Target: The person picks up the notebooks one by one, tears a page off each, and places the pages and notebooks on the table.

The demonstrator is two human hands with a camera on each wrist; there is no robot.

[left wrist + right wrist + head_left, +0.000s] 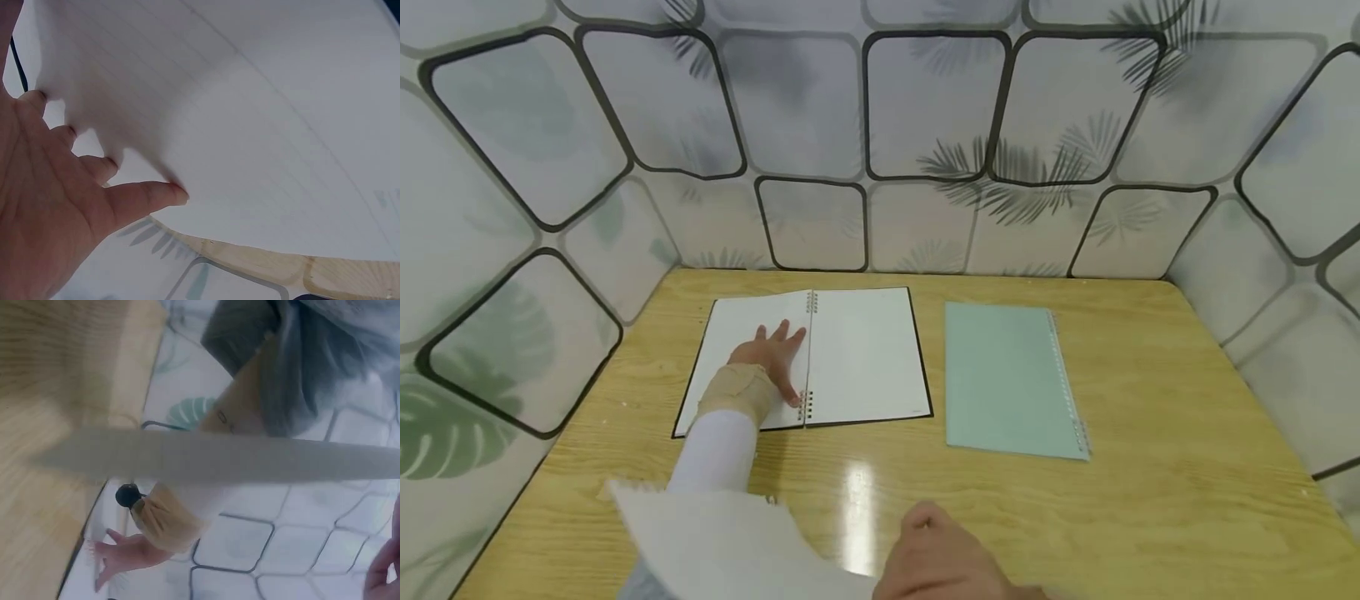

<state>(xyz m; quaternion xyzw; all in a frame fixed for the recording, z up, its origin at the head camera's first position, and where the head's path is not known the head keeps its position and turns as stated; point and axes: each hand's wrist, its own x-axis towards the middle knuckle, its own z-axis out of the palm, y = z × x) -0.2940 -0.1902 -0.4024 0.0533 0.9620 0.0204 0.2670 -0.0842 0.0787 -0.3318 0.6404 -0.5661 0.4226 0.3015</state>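
Observation:
A spiral notebook [868,358] lies open on the table, its white pages bare apart from a small mark at the lower right corner. My left hand [767,362] presses on the left page beside the wire binding, its fingers spread; the left wrist view shows the same hand [56,194] with fingertips on the white page [250,156]. Near the table's front edge my right hand [940,558], fingers curled, holds a loose white sheet [737,533] with a ragged edge. In the right wrist view that sheet [219,456] appears nearly edge-on.
A closed pale green spiral notebook [1011,379] lies to the right of the open one, its binding on the right. The wooden table [1172,467] is bounded at the back and sides by patterned panels [932,108]. The loose sheet passes over my left forearm in the head view.

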